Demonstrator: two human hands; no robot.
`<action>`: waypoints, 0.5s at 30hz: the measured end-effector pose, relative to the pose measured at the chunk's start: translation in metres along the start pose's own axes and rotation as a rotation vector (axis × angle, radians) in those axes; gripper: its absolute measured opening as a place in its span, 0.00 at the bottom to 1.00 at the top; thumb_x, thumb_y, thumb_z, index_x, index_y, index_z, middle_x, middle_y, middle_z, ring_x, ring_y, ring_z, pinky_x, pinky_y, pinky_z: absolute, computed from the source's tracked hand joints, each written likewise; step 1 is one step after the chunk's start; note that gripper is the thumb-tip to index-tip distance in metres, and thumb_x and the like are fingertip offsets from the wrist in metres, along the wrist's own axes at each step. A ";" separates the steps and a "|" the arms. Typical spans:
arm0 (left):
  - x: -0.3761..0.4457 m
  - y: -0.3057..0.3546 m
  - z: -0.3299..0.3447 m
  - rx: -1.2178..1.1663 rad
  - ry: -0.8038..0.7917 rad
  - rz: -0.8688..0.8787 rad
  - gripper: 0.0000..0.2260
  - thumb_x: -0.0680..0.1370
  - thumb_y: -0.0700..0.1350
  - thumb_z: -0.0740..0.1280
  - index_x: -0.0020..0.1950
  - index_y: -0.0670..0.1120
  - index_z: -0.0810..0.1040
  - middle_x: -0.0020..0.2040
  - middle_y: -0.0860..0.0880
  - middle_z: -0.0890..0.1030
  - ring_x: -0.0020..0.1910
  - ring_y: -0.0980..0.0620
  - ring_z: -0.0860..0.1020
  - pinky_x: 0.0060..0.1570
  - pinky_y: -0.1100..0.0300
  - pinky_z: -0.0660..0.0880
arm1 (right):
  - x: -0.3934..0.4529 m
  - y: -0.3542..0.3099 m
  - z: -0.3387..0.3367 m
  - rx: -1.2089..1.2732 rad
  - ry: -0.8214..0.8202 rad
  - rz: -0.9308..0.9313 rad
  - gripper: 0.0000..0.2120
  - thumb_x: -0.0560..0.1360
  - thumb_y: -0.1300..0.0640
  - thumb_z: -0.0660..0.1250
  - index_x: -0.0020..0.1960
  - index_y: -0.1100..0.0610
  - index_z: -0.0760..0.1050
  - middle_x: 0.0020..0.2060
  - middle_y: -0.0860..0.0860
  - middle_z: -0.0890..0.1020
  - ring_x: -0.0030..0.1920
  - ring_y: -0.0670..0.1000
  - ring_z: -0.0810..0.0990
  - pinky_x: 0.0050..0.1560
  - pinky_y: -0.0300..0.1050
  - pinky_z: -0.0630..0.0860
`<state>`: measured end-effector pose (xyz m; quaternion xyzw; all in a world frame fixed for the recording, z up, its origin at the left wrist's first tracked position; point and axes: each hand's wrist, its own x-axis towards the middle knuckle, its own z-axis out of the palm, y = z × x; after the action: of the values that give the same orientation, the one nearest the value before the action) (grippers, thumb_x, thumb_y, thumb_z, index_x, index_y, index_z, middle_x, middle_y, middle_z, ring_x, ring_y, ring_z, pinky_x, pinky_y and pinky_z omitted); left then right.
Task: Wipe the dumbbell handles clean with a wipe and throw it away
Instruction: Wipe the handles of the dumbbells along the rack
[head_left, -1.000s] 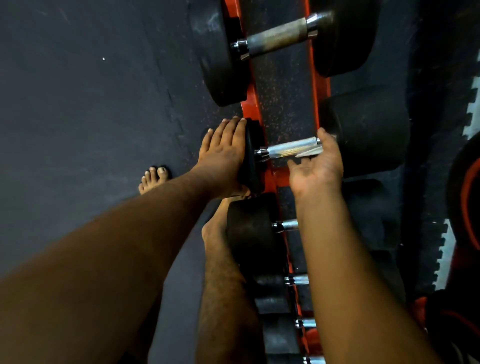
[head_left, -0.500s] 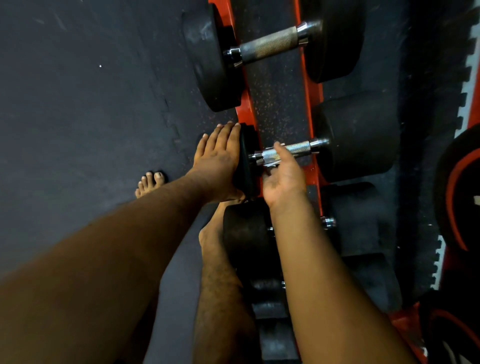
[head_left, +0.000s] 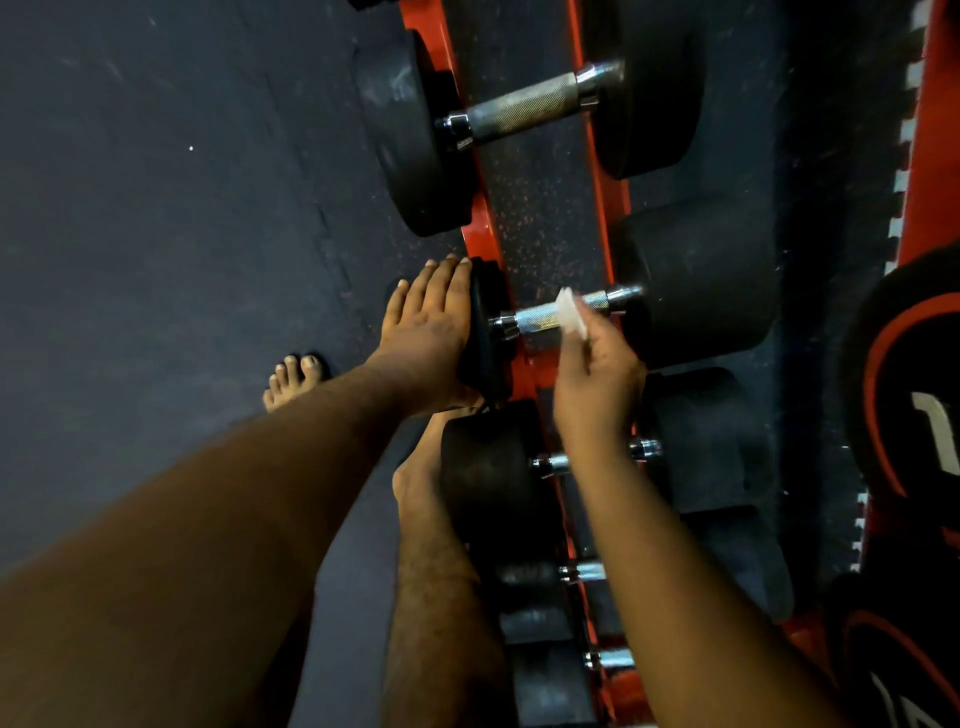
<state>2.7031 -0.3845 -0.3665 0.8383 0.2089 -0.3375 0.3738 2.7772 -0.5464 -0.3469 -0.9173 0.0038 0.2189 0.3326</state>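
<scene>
Fingers of the right hand (head_left: 597, 374) pinch the wipe (head_left: 571, 310) against the handle (head_left: 545, 314) of the middle dumbbell on the red rack (head_left: 483, 228). Flat, straight left hand (head_left: 428, 332) fingers brace its near weight plate (head_left: 488, 332). Wrapping the wipe round the knurling and twisting should clean best.

a: rack (head_left: 485, 228) runs up the middle-right of view, floor (head_left: 156, 234) to its left. dumbbells lie crosswise on the rack in a row, near to far.
b: hands?
a: left hand (head_left: 426, 332) lies flat against the left end plate (head_left: 488, 332) of the second dumbbell from the far end. right hand (head_left: 597, 374) is to its right, over that dumbbell's handle (head_left: 540, 318), with the wipe (head_left: 571, 312) on the handle.
b: beyond that?
a: far dumbbell (head_left: 524, 111) behind it. nearer dumbbell (head_left: 493, 467) just in front, under the right forearm.
b: feet?
a: left foot (head_left: 296, 379) on the floor left of the rack, right foot (head_left: 421, 467) touching the nearer dumbbell's left plate.
</scene>
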 end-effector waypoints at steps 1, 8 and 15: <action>0.000 0.000 0.000 0.001 0.000 0.003 0.67 0.62 0.60 0.83 0.82 0.43 0.38 0.83 0.44 0.42 0.82 0.44 0.39 0.80 0.43 0.39 | 0.012 0.002 -0.004 -0.160 0.027 -0.184 0.17 0.81 0.65 0.63 0.68 0.57 0.77 0.63 0.53 0.82 0.64 0.48 0.79 0.67 0.41 0.73; 0.001 -0.002 0.002 -0.002 -0.006 0.011 0.67 0.62 0.58 0.83 0.82 0.44 0.36 0.83 0.44 0.40 0.82 0.44 0.38 0.80 0.44 0.39 | 0.006 0.037 0.010 -1.139 -0.426 -0.606 0.34 0.78 0.61 0.50 0.82 0.60 0.42 0.81 0.59 0.42 0.80 0.59 0.38 0.78 0.66 0.43; 0.001 -0.002 0.004 -0.010 0.021 0.024 0.66 0.63 0.57 0.83 0.82 0.44 0.38 0.83 0.44 0.42 0.82 0.45 0.39 0.80 0.44 0.39 | 0.012 0.041 0.003 -1.161 -0.229 -0.459 0.36 0.79 0.63 0.55 0.80 0.65 0.38 0.80 0.65 0.42 0.80 0.63 0.39 0.79 0.62 0.45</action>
<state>2.7007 -0.3861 -0.3703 0.8423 0.2042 -0.3232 0.3799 2.7811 -0.5747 -0.3785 -0.8964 -0.3480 0.2053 -0.1823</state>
